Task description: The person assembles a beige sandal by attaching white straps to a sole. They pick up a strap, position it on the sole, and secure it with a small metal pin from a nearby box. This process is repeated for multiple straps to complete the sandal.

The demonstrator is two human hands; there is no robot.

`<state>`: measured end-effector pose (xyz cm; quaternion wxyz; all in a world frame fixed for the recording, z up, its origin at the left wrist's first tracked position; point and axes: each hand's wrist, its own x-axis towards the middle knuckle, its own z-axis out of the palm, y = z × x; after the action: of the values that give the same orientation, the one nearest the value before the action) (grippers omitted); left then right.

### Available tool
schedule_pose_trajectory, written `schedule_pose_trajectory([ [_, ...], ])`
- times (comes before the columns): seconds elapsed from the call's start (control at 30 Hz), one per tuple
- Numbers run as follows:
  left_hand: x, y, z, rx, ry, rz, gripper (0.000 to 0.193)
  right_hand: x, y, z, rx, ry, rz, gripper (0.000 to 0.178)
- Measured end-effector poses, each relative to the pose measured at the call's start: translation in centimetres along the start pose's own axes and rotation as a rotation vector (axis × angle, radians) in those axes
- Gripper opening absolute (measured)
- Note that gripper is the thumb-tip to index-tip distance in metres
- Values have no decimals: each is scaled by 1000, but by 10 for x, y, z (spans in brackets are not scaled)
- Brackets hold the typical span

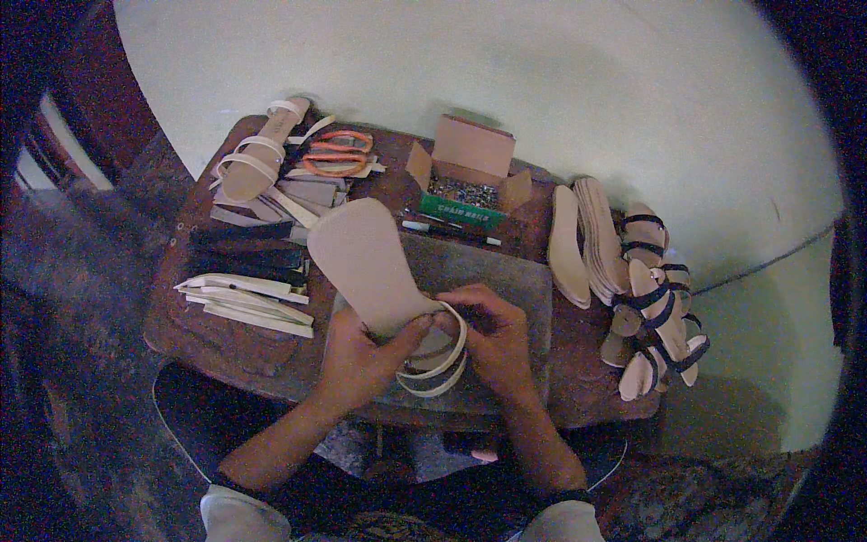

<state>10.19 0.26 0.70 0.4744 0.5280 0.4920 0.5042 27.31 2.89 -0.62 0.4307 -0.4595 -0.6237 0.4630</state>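
Note:
In the middle, over a dark grey board [519, 280], I hold a beige sandal sole [366, 257] tilted, its wide end pointing up and to the left. My left hand [363, 366] grips the narrower part, thumb pressed on top. A cream strap [461, 348] loops at the near end of the sole. The fingers of my right hand [495, 336] are bent at the strap's upper side and seem to pinch it; their tips are partly hidden.
Beyond the board are a pen [452, 232] and an open green box [461, 213] of small nails. Left are orange-handled scissors [337, 154], a white-strapped sandal [253, 172], dark strips [248, 260] and cream strips [248, 307]. Right are stacked soles [596, 235] and several black-strapped sandals [664, 312].

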Motion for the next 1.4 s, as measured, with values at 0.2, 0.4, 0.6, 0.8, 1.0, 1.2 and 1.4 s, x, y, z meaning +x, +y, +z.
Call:
schedule_pose_trajectory([
  [0.2,4,-4,-1,-121,-26,-71,20,0,6,-1,-13,1,-31,23],
  [0.4,2,-4,-5,-93,-21,-97,19,-1,3,1,31,-17,-15,22],
  [0.6,2,-11,-5,-32,-31,-52,19,-1,5,3,104,-4,-29,20],
  [0.8,-1,-14,-4,-82,-35,-39,20,-3,13,2,105,-9,-46,18],
  [1.0,-2,-15,-4,-29,-47,-29,20,-2,12,2,90,-17,-52,16],
  [1.2,3,1,-5,-71,-26,-216,21,2,-1,2,49,-24,6,18],
  [1.4,7,-1,-7,-174,7,-133,18,2,-2,1,31,-58,55,21],
])
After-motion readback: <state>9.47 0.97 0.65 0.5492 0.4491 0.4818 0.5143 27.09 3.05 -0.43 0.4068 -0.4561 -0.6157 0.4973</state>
